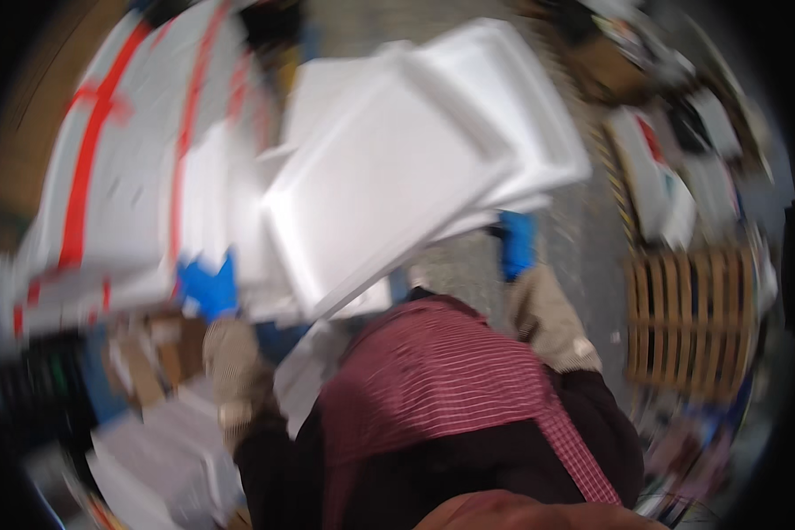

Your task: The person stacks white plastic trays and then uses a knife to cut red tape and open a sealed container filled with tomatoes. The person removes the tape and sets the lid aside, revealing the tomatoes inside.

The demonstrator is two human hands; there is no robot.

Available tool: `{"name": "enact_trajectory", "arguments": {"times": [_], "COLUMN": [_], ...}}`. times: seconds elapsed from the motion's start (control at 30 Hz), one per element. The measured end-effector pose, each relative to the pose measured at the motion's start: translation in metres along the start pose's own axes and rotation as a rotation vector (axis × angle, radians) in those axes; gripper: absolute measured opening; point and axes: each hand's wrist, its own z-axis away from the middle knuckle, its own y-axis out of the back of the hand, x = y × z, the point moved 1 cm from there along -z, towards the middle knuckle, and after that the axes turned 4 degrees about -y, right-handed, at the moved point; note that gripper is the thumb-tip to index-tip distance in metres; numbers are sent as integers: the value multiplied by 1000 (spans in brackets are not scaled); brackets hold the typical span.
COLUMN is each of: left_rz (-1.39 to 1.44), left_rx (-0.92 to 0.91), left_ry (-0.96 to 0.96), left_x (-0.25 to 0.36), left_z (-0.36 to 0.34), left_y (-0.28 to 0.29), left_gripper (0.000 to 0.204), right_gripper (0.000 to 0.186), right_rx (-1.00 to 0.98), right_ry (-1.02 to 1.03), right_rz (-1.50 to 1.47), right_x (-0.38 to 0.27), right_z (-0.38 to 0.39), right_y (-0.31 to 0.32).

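Several white foam trays or lids lie loosely stacked at the centre, tilted and overlapping, blurred. My right hand, in a blue glove, grips the right underside of that stack, its fingertips partly hidden. My left hand, also blue-gloved, has spread fingers at the lower end of some upright white foam pieces, left of the trays; blur hides whether it touches them. Beside these, white foam boxes with red tape fill the upper left.
Cardboard boxes and more white foam sit at lower left. A grey floor with yellow-black edge tape runs along the right, beside a wooden slatted pallet, white packages and a brown box.
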Motion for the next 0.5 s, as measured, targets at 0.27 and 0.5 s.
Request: {"name": "enact_trajectory", "arguments": {"times": [0.27, 0.5], "left_rz": [204, 1259], "left_rx": [206, -719], "left_ry": [-425, 194], "left_x": [-20, 45], "left_z": [-12, -14], "left_y": [-11, -72], "left_gripper": [50, 52], "right_gripper": [81, 93], "right_rx": [26, -498], "right_ry": [151, 422], "right_rz": [323, 560], "right_x": [-18, -2], "right_z": [54, 76], "right_y": [-177, -233]}}
